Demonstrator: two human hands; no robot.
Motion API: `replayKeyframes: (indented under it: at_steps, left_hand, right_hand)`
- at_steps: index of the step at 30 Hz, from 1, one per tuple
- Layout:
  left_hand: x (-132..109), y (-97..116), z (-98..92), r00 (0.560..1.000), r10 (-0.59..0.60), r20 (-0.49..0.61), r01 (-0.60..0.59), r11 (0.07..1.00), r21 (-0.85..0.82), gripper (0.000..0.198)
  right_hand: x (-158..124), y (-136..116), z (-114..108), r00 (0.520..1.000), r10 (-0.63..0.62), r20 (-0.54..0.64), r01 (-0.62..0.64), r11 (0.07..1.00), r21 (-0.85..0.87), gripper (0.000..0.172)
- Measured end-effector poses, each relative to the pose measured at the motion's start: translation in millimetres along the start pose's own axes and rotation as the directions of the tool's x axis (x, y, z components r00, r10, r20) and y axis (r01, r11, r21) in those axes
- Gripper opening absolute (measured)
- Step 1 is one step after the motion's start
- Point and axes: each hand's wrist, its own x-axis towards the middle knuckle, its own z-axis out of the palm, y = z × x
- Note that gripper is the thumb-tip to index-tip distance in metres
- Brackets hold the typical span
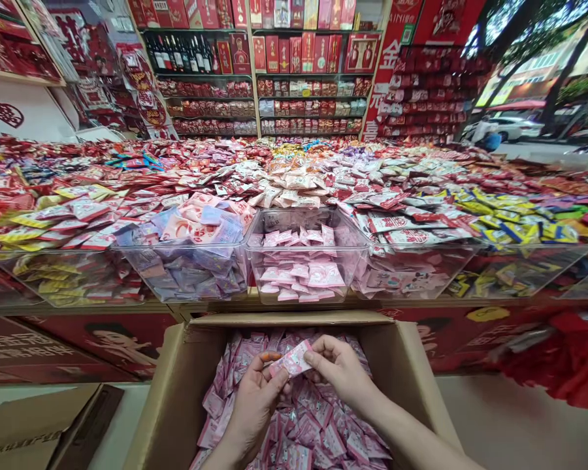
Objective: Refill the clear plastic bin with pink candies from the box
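Note:
Between my two hands is a small pink candy packet point(294, 360), held over an open cardboard box point(164, 385). My left hand point(257, 398) pinches its left end between thumb and fingers. At the right end, my right hand point(340, 372) grips it the same way. Many similar pink packets point(318, 427) fill the box below both hands. Just beyond the box stands a clear plastic bin point(306, 248), partly filled with pink packets point(298, 277).
Clear bins of purple packets point(196, 267) and red-and-white packets point(396, 225) flank the middle bin. Yellow packets point(514, 219) lie farther right. A flattened carton point(34, 424) is on the floor at left, and red fabric point(563, 359) hangs at right. Shelves of boxes point(296, 53) stand behind.

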Motion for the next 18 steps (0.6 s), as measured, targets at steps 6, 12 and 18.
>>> replayKeyframes:
  at_steps: [6, 12, 18]
  left_hand:
    - [-4.2, 6.0, 2.0, 0.989, -0.097, 0.111, 0.117, 0.975, -0.19, 0.022]
    - [-3.2, 8.7, -5.0, 0.997, 0.074, 0.035, -0.069, 0.99, -0.12, 0.036]
    - [-2.3, 7.4, -7.0, 0.993, 0.069, 0.099, -0.068, 0.998, -0.016, 0.043]
  right_hand:
    - [-10.3, -10.4, -3.2, 0.926, -0.376, 0.04, 0.373, 0.893, -0.253, 0.008]
    - [-15.9, -7.2, 0.5, 0.91, -0.404, 0.097, 0.414, 0.864, -0.287, 0.017]
    - [-12.2, 3.8, 7.8, 0.992, -0.103, 0.078, 0.117, 0.974, -0.195, 0.02]
